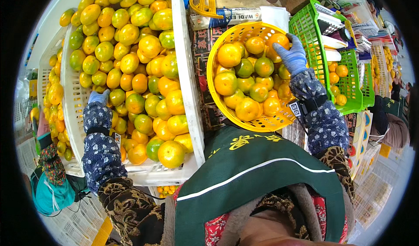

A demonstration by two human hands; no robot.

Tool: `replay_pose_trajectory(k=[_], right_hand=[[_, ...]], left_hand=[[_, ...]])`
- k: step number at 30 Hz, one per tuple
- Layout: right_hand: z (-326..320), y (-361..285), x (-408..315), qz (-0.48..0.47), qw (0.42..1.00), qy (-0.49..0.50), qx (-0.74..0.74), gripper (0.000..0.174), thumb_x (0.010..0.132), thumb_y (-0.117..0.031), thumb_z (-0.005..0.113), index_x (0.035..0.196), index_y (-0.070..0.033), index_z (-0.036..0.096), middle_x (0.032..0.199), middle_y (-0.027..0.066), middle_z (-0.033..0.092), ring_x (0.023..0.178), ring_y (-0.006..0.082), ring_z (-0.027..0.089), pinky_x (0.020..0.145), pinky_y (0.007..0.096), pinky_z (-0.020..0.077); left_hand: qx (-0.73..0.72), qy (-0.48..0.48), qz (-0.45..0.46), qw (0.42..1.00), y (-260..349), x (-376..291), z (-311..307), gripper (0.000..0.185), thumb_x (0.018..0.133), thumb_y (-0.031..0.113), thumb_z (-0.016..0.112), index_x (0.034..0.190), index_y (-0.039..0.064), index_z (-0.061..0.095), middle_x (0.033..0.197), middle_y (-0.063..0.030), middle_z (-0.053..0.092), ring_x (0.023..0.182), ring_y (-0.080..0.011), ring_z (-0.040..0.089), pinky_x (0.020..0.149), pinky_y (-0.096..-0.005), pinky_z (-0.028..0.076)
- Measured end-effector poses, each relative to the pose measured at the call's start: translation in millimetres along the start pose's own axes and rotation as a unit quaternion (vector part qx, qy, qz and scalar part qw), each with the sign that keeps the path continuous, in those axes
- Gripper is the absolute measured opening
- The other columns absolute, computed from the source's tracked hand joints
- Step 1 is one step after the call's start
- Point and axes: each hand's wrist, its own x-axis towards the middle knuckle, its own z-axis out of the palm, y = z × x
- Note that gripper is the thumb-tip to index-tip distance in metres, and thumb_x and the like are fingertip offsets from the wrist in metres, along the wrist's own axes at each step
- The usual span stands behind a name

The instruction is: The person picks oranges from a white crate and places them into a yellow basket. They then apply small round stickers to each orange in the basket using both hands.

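On the left, a white plastic crate (191,82) holds many orange and green citrus fruits (129,63). My left hand (99,97), in a blue-grey knit glove, reaches among the fruits near the crate's far-left side; its fingertips are partly hidden, and whether it grips a fruit cannot be told. A round yellow plastic basket (214,97) of similar fruits stands right of the crate. My gloved right hand (292,53) is at the basket's upper right rim, thumb and fingers around an orange citrus fruit (279,41).
Green plastic baskets (306,33) with packets and fruits stand at the right. A yellow plastic handle (205,0) and a printed box (242,15) lie behind the yellow basket. Another fruit crate (44,79) is at the far left, beside another person's sleeve (52,164).
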Motion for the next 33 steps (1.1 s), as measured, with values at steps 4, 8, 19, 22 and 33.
replay_pose_trajectory(k=[4, 8, 19, 22, 33], right_hand=[[19, -4, 4, 0.023, 0.999, -0.005, -0.029, 0.073, 0.070, -0.038, 0.078, 0.124, 0.002, 0.051, 0.116, 0.0226, 0.058, 0.107, 0.0335, 0.058, 0.094, 0.0384, 0.0455], [32, -11, 7, 0.021, 0.968, -0.015, -0.250, 0.076, 0.071, -0.054, 0.072, 0.123, -0.003, 0.050, 0.118, 0.0225, 0.053, 0.107, 0.0373, 0.056, 0.091, 0.0439, 0.0458], [16, -11, 8, -0.008, 0.966, -0.074, -0.247, 0.072, 0.076, -0.048, 0.069, 0.128, -0.003, 0.049, 0.121, 0.0249, 0.052, 0.111, 0.0374, 0.054, 0.094, 0.0426, 0.0444], [-6, -30, -10, -0.008, 0.995, -0.037, -0.091, 0.052, 0.082, -0.036, 0.068, 0.119, -0.002, 0.056, 0.112, 0.0207, 0.059, 0.100, 0.0294, 0.059, 0.087, 0.0356, 0.0476], [-18, -153, -54, -0.103, 0.861, -0.233, 0.440, 0.073, 0.071, -0.022, 0.082, 0.127, 0.001, 0.043, 0.115, 0.0114, 0.056, 0.105, 0.0183, 0.056, 0.094, 0.0325, 0.0462]], left_hand=[[0.028, 0.008, 0.009, 1.000, -16, 5, 0, 0.067, 0.082, 0.044, 0.065, 0.128, -0.002, 0.050, 0.129, -0.0219, 0.054, 0.119, -0.0342, 0.052, 0.099, -0.0382, 0.041], [0.010, -0.032, 0.134, 0.990, -39, 4, 5, 0.055, 0.089, 0.034, 0.058, 0.132, 0.001, 0.048, 0.129, -0.0202, 0.054, 0.119, -0.0309, 0.052, 0.100, -0.0366, 0.041], [-0.219, 0.040, 0.147, 0.964, -30, -31, -9, 0.071, 0.062, 0.015, 0.080, 0.124, -0.002, 0.049, 0.112, -0.0171, 0.062, 0.099, -0.0246, 0.061, 0.090, -0.0325, 0.048], [-0.314, 0.154, 0.307, 0.885, 10, -74, -60, 0.065, 0.065, 0.013, 0.080, 0.121, -0.002, 0.050, 0.108, -0.0161, 0.062, 0.097, -0.0246, 0.062, 0.088, -0.0327, 0.049], [-0.140, 0.192, 0.701, 0.672, 239, -295, -97, 0.062, 0.064, 0.017, 0.076, 0.120, 0.006, 0.051, 0.109, -0.0138, 0.056, 0.092, -0.0281, 0.059, 0.083, -0.0374, 0.050]])
